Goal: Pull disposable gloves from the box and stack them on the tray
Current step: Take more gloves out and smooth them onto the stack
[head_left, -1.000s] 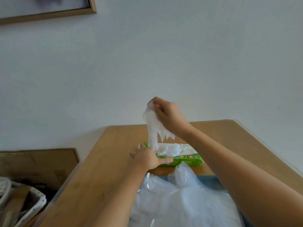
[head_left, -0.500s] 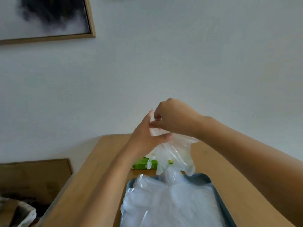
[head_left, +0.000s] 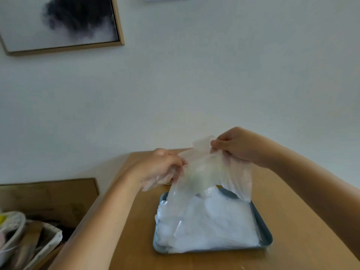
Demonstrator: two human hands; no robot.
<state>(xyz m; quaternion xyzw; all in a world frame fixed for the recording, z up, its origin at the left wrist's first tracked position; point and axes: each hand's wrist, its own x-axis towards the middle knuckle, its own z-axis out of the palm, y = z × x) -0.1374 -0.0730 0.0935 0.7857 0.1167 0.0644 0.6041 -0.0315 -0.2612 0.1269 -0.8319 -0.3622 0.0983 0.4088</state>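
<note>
Left of the table (head_left: 140, 236), off its left edge: one basket (head_left: 29, 238) of clutter on the floor, one wooden board (head_left: 48, 197) against the wall, one framed picture (head_left: 58, 24) hung above. Over the table's far edge, the left hand (head_left: 157, 168) has its fingers curled and pinching the left border of a clear glove (head_left: 210, 172), with some film draped over the knuckles. The glove is stretched in the air between both hands, its lower end hanging over the tray's far edge. The right hand (head_left: 237, 145) pinches the top right border between thumb and curled fingers, held higher than the left. Below sits the tray (head_left: 266, 236) near the table's near edge, loaded with a glove stack (head_left: 206, 225). The box is hidden behind the held film (a faint green tint shows through, nothing more). Risks, as I judge them: thin film clings, so it may stick to the fingers on release and drag the top of the stack askew. It could also fold on itself or land half over the rim, and the stack already reaches the rim on the left. Count: two hands, one tray, one glove held (possibly two stuck together, can't tell); the stack can't be counted.
</note>
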